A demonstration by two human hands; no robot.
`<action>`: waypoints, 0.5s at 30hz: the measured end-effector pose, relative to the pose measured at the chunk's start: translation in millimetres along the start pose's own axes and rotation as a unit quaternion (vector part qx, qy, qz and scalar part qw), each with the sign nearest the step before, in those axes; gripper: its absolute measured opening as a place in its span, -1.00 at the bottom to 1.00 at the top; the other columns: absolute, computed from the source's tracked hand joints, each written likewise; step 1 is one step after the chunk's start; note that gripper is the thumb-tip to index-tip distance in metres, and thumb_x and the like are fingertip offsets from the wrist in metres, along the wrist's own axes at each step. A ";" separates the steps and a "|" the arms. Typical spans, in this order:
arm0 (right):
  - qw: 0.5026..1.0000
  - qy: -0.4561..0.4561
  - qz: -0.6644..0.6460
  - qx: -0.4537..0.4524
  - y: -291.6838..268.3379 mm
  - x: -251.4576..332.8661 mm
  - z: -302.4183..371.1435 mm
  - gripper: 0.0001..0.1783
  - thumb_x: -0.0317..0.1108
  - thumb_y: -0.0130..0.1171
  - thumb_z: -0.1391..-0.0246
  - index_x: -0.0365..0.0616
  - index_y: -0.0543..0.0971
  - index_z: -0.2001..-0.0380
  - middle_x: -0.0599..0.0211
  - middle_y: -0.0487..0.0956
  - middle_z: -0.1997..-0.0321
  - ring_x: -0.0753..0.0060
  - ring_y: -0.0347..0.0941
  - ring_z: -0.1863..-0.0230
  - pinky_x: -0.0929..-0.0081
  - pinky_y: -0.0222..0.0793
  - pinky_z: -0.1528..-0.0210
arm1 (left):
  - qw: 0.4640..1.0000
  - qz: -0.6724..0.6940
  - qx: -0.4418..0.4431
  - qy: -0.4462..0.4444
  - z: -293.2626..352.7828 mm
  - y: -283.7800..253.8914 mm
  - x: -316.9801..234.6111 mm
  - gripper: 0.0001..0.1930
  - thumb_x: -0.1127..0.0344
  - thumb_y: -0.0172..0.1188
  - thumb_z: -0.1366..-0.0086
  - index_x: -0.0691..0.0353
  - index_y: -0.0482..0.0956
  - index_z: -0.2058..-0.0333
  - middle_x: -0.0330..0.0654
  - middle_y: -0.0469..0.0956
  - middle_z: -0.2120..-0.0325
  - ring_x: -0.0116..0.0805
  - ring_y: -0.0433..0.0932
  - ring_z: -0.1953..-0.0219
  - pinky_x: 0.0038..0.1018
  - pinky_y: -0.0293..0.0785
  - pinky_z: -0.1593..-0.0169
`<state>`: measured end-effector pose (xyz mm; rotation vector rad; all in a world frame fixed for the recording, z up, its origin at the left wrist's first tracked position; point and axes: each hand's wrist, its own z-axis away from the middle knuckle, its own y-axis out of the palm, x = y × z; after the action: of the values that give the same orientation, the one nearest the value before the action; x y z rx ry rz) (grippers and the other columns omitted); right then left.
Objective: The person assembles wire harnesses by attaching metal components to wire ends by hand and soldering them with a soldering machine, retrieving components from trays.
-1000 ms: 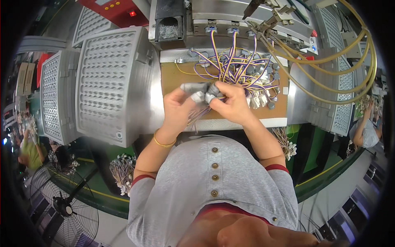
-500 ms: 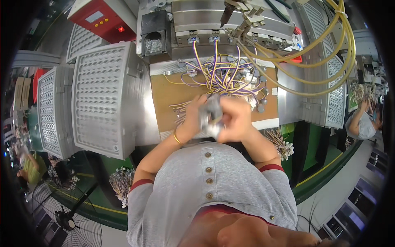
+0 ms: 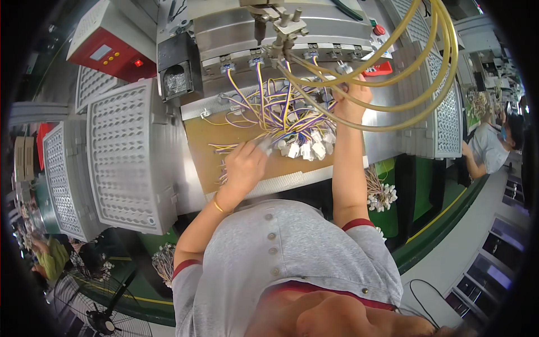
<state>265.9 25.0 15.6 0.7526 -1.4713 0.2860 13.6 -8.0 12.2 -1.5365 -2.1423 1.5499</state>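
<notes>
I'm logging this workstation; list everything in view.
Wires: many, multicoloured, on board
Connectors: several, white, beside wires
Board: one, brown, under wires
Control box: one, red and white, upper left
Bin: one, black, beside machine
Machine: one, grey, top centre
Hoses: several, yellowish, upper right
Trays: several, grey, both sides
Hanging bundles: several, whitish, below table
Fan: one, black, lower left
Coworkers: at least two, grey or green tops, edges
Shirt: one, grey, bottom
Left hand: one, near connectors
Right hand: one, by machine

A red-and-white control box stands beyond a grey dimpled plastic tray; a black wire-caged fan stands lower left.
</notes>
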 end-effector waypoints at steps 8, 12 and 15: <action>0.996 0.061 -0.053 0.031 36.1 14.3 6.6 -0.88 -0.45 0.00 0.08 -0.22 0.33 0.62 0.43 0.31 0.73 0.56 0.27 0.81 0.65 0.24 0.78 | 0.994 0.029 0.043 -0.099 3.3 -26.5 1.8 -0.87 0.47 0.19 0.17 0.27 0.56 0.52 -0.14 0.36 0.71 -0.22 0.37 0.64 -0.40 0.31 0.56; 0.987 0.059 -0.148 0.017 48.8 10.9 -7.7 -0.86 -0.46 0.01 0.08 -0.27 0.34 0.63 0.44 0.29 0.73 0.45 0.34 0.75 0.50 0.42 0.67 | 0.964 0.110 0.144 -0.197 5.4 -54.2 11.2 -0.82 0.50 0.16 0.11 0.29 0.57 0.43 -0.08 0.42 0.71 -0.30 0.37 0.72 -0.48 0.30 0.60; 0.992 0.054 -0.086 0.070 25.6 -1.6 -27.4 -0.84 -0.45 0.04 0.09 -0.27 0.36 0.64 0.47 0.28 0.73 0.48 0.35 0.71 0.59 0.33 0.66 | 0.907 0.213 0.197 -0.305 14.6 -74.1 21.8 -0.80 0.54 0.09 0.00 0.32 0.55 0.33 -0.17 0.53 0.59 -0.58 0.40 0.63 -0.58 0.34 0.55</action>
<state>271.8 61.2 23.3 0.9571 -1.2849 0.2969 -54.2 -0.3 50.9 -1.5784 -1.5774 2.7137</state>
